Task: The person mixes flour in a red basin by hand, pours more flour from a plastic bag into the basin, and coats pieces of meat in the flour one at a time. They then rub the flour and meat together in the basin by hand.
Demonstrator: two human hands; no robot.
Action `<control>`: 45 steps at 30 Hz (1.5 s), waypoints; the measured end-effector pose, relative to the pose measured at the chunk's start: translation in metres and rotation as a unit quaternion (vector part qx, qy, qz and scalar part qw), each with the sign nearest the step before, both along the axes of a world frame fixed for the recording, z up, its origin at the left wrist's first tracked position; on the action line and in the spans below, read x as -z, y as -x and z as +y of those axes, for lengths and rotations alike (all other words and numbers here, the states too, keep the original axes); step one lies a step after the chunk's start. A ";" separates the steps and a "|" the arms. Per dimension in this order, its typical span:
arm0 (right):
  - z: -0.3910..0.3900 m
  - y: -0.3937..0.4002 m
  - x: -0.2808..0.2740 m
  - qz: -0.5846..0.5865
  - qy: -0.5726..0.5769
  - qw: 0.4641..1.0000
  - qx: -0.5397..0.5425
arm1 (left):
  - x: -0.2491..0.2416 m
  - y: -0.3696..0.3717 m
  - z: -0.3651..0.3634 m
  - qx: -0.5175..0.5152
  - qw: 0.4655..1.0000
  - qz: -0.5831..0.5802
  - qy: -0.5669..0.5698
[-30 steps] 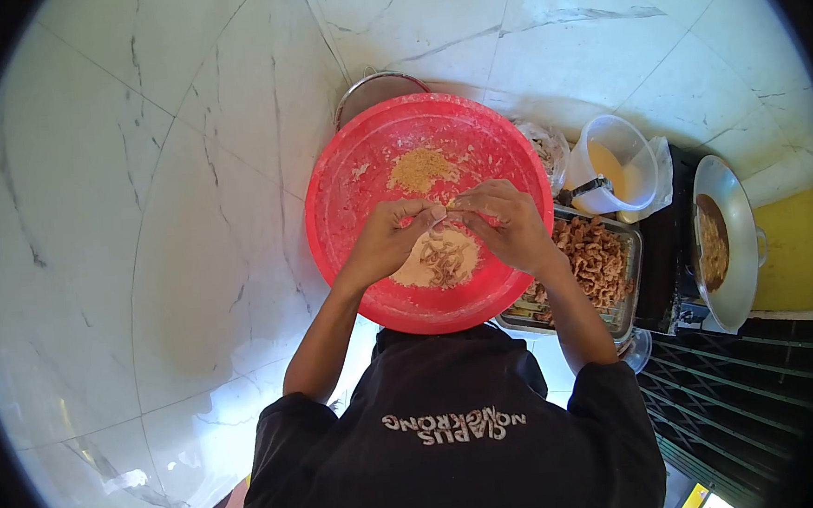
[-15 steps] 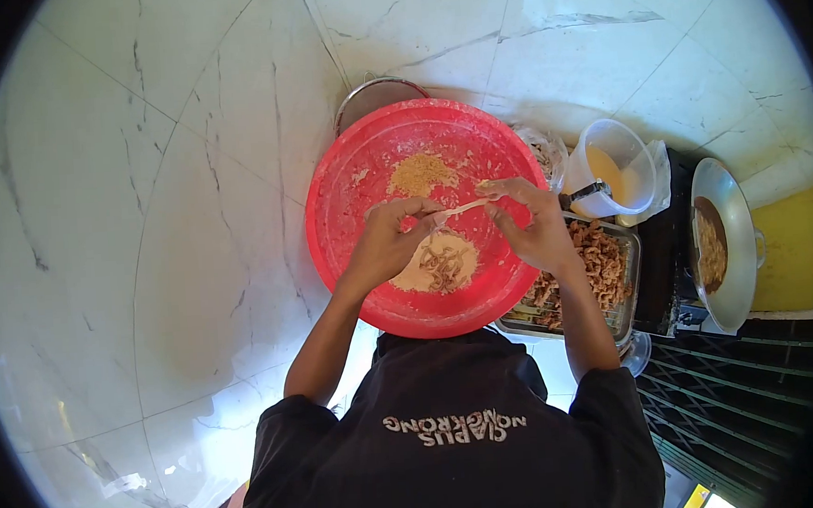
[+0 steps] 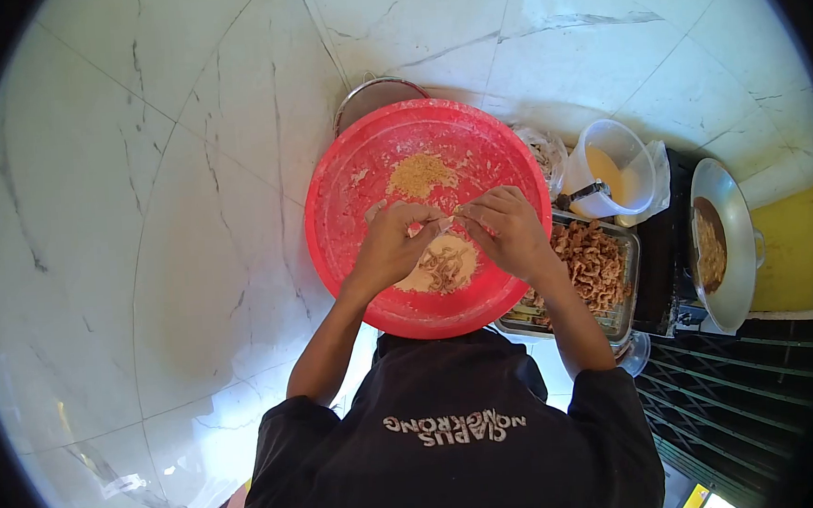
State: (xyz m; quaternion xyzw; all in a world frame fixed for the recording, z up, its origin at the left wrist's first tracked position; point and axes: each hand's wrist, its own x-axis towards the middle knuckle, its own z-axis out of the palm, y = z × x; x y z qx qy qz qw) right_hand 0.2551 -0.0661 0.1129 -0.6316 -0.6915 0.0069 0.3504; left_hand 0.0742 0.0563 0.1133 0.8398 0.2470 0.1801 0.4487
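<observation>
Over a red basin (image 3: 503, 150), my left hand (image 3: 396, 241) and my right hand (image 3: 507, 229) meet at the fingertips. Both are closed in a pinch on a small pale strip of food (image 3: 449, 220), mostly covered by the fingers. Below them in the basin lies a heap of pale flour (image 3: 417, 278) with several flour-dusted strips (image 3: 446, 268) on it. A patch of coarse yellowish crumbs (image 3: 420, 174) sits at the far side of the basin. Flour smears mark the basin's wall.
Right of the basin, a tray (image 3: 621, 319) holds browned fried pieces (image 3: 598, 265). Behind it stand a clear plastic pitcher (image 3: 642, 170) of yellowish liquid and a plastic bag (image 3: 549, 152). A wok (image 3: 743, 280) with brown contents is at far right. A round-rimmed sieve (image 3: 369, 98) leans behind the basin.
My right hand has moved left and down, close against my left fingertips. The strip stretched between the hands before now shows only as a small bit at the fingers.
</observation>
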 end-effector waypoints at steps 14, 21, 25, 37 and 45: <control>-0.008 -0.012 0.019 0.145 0.172 0.973 0.054 | 0.009 0.009 0.005 -0.017 0.999 0.007 0.026; -0.010 0.009 0.020 0.145 0.016 0.989 -0.025 | 0.014 0.004 0.001 0.030 0.997 0.023 0.073; -0.007 0.004 0.015 0.118 0.025 0.992 -0.029 | 0.021 0.002 0.003 0.039 0.988 0.022 0.145; -0.008 -0.008 0.013 0.130 -0.036 0.990 0.037 | 0.016 0.010 0.007 0.021 0.988 -0.010 0.150; -0.004 0.008 0.007 0.121 0.000 0.992 -0.024 | 0.012 0.006 0.004 0.016 0.987 0.008 0.159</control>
